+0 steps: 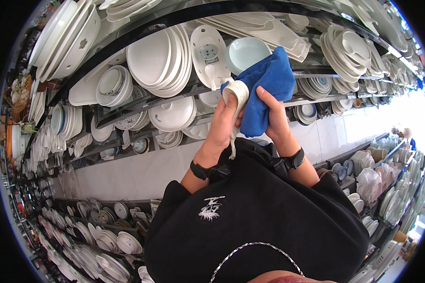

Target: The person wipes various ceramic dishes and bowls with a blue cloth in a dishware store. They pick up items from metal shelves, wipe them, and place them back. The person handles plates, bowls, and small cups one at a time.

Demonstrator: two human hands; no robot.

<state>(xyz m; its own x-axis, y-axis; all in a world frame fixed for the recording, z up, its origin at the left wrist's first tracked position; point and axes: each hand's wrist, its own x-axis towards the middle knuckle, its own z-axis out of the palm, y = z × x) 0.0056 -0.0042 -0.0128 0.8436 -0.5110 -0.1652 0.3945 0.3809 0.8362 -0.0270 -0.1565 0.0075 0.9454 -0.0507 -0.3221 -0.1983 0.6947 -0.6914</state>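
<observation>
My left hand (pixel 223 123) is closed round a small cream-coloured bundle (pixel 236 93), with ridged layers like a tied stack of small dishes. A pale cord (pixel 232 147) hangs from it below my fingers. In my right hand (pixel 276 118) is a blue cloth (pixel 260 107), its thumb lying over the front and the rest of the fingers mostly hidden behind. The cloth touches the bundle's right side. Both hands are raised in front of the shelf, close to a pale oval bowl (pixel 247 53) and a long white dish (pixel 207 55).
Dark-edged shelves (pixel 141 29) carry stacked white plates (pixel 157 60) and a white lidded bowl (pixel 173 114). Lower shelves behind me hold more bowls (pixel 128 242). Clear plastic bags (pixel 369 183) lie among dishes at the right.
</observation>
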